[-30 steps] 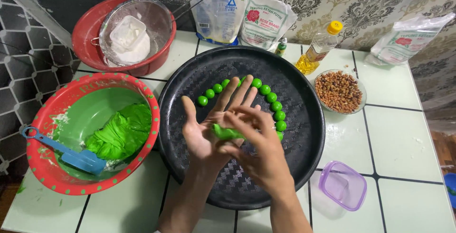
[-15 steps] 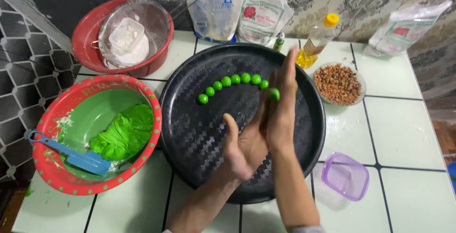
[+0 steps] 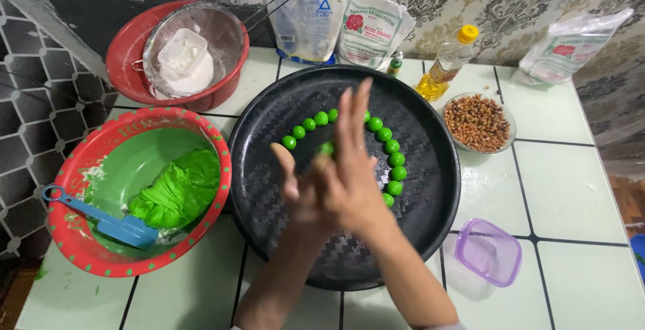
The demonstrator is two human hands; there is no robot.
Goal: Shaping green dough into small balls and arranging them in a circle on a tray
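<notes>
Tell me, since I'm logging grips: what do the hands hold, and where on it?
A green dough piece, pressed between the palms of the left hand and right hand.

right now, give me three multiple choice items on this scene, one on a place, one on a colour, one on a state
1. Where does the blue spatula lie?
A. in the red bowl with the green dough
B. on the black tray
C. in the purple tub

2. What colour are the balls on the tray?
A. white
B. green
C. brown

3. How are the hands set?
A. flat on the table, apart
B. left hand and right hand pressed palm to palm over the tray
C. each gripping a bottle

Answers:
1 A, its blade rests inside the bowl beside the dough.
2 B, the arc of balls is bright green.
3 B, the palms meet, a bit of green showing between them.
</notes>
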